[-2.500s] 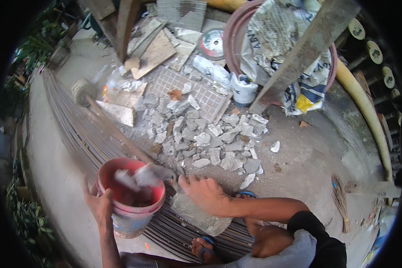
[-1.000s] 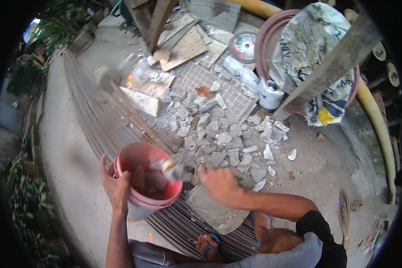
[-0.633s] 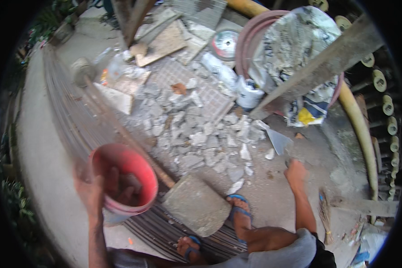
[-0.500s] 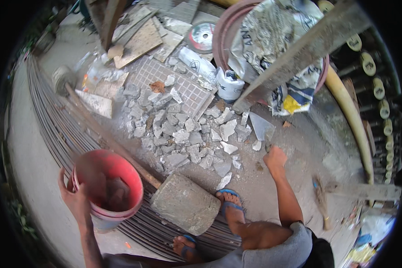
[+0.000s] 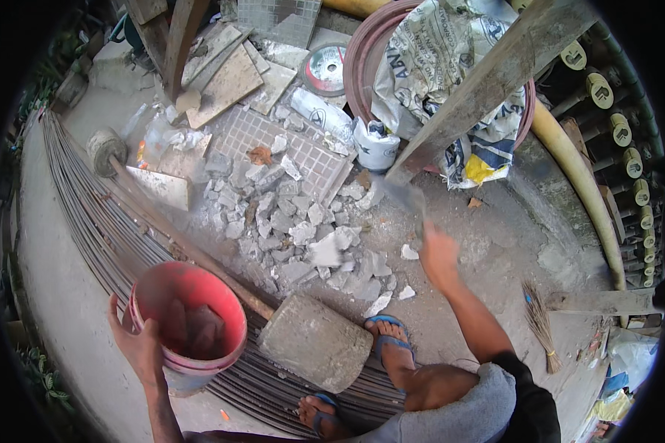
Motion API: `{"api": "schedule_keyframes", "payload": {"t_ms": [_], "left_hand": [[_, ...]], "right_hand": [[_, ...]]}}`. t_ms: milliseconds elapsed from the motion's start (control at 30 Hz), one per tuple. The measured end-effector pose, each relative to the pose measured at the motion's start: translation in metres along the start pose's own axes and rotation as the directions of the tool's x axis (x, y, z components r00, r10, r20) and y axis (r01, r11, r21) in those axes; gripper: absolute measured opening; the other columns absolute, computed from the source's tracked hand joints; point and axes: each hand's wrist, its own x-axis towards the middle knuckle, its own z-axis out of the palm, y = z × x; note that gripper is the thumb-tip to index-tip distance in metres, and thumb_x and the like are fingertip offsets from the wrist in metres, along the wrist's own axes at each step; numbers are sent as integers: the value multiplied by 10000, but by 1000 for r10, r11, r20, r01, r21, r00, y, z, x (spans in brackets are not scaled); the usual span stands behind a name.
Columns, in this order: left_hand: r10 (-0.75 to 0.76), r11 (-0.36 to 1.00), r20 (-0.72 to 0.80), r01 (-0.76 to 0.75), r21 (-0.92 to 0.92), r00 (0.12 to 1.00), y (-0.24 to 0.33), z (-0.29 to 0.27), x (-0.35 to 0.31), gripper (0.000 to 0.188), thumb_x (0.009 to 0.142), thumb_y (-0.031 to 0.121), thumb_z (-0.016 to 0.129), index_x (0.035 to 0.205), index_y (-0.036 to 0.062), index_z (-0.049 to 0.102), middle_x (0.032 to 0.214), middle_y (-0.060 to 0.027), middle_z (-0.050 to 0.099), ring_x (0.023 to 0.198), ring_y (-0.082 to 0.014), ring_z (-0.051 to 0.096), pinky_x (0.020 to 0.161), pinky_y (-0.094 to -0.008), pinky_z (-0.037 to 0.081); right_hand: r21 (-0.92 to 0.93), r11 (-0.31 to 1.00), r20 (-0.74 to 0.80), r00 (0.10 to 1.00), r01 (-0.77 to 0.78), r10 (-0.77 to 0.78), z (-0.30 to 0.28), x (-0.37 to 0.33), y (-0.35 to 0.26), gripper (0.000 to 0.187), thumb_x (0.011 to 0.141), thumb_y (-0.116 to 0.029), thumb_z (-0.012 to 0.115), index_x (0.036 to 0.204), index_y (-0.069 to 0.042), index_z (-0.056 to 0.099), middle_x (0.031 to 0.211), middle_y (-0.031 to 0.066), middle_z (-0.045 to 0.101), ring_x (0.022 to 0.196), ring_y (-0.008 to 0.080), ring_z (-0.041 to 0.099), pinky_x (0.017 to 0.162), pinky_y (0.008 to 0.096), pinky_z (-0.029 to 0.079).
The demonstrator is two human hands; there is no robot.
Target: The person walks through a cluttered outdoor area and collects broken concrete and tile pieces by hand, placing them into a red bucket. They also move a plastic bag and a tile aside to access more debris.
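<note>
My left hand (image 5: 140, 345) grips the rim of a red-lined bucket (image 5: 229, 306), the thumb and fingers on either side of its wall. Grey chunks (image 5: 199, 328) lie inside the bucket. In my right hand (image 5: 440, 258) is a trowel (image 5: 405, 195), its blade smeared by motion and pointing away at the right side of a heap of broken concrete (image 5: 288, 221). A pale piece (image 5: 331, 249) on the heap is blurred too. Single fragments lie on the ground close to my right hand.
A concrete-headed bar (image 5: 314, 343) lies across steel rods (image 5: 89, 188) beside the bucket. Beyond the heap are a patterned tile (image 5: 255, 133), a cutting disc (image 5: 325, 70) and a slanted wooden post (image 5: 495, 88). A stick broom (image 5: 541, 325) lies at right. My sandalled feet are close to the concrete head.
My right hand has swung the trowel leftward against the heap's right side, and pieces there have shifted toward the middle. My left hand keeps its hold on the bucket. The view has shifted slightly.
</note>
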Motion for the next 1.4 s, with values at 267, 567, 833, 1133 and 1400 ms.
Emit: {"api": "schedule_keyframes", "payload": {"t_ms": [267,567,833,1133,1400], "left_hand": [[-20,998,-14,21,62,1000,1,0,-1,804,772,-42,568,1522,22,289,1352,-245,561,1210,-293,587,1037,-380,461],[-3,999,-14,2,-34,1000,-15,-5,13,765,808,-92,530,1529,37,308,1298,-205,613,1137,-244,628,974,-337,493],[43,998,16,-43,42,999,-9,-4,3,753,817,-59,535,1525,17,291,1324,-219,593,1126,-233,615,979,-331,478],[12,999,-34,-11,30,999,-1,5,-1,744,828,-69,535,1523,8,283,1336,-243,575,1173,-253,603,1009,-345,469],[6,989,-56,2,148,998,-1,5,3,728,825,-4,619,1494,-20,332,1379,-265,546,1242,-298,572,1043,-371,453]], "right_hand": [[-99,964,32,969,248,-246,32,16,-10,201,926,-70,540,1120,-27,565,976,181,700,788,350,725,622,440,576],[-89,991,109,990,102,-92,24,15,-12,213,936,-61,520,1132,5,573,919,188,713,793,338,723,644,437,580],[60,982,359,922,-178,145,7,-62,101,264,723,-122,675,975,-46,695,894,224,704,864,374,703,747,454,564],[555,832,454,829,23,-326,47,3,8,371,677,-119,687,1019,26,683,883,263,695,893,421,691,807,447,549],[622,766,621,492,164,-610,36,45,-31,410,658,-9,653,1063,45,680,630,113,626,499,233,600,454,374,449]]}}
